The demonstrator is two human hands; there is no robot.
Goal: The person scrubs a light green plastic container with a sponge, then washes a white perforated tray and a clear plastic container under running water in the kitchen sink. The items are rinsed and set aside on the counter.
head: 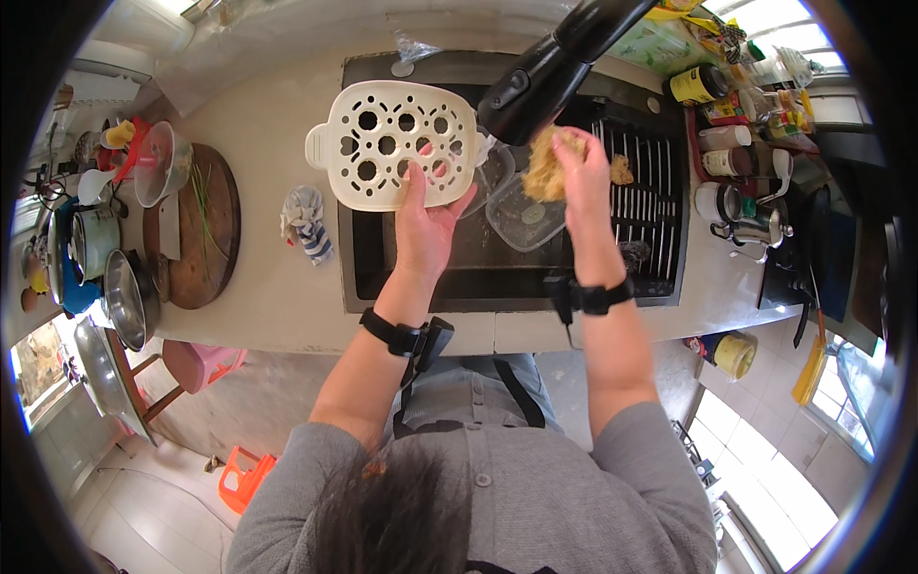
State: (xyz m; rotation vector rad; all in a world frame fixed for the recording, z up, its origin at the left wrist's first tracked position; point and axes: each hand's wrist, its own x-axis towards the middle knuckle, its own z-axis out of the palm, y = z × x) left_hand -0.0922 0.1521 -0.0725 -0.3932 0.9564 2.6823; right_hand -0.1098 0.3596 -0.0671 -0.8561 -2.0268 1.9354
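Observation:
My left hand (428, 233) holds a cream plastic steamer tray (394, 194) by its near edge, thumb on top and fingers behind it, seen through the holes. The tray is tilted up above the left part of a dark sink (445, 280). In my right hand (584, 172) is a tan fibrous scrubber (545, 168), pinched below the black faucet head (513, 107). Beneath my hands, clear plastic containers (527, 222) lie in the sink. A small piece of similar tan fibre (621, 170) rests on the metal rack (649, 201) at right.
A striped cloth (307, 222) lies left of the sink. Farther left, a round wooden board (211, 251) bears a cleaver (169, 226) and green stalks (204, 194). Bottles and jars (728, 161) line the right side. A dark scouring pad (634, 252) sits on the rack.

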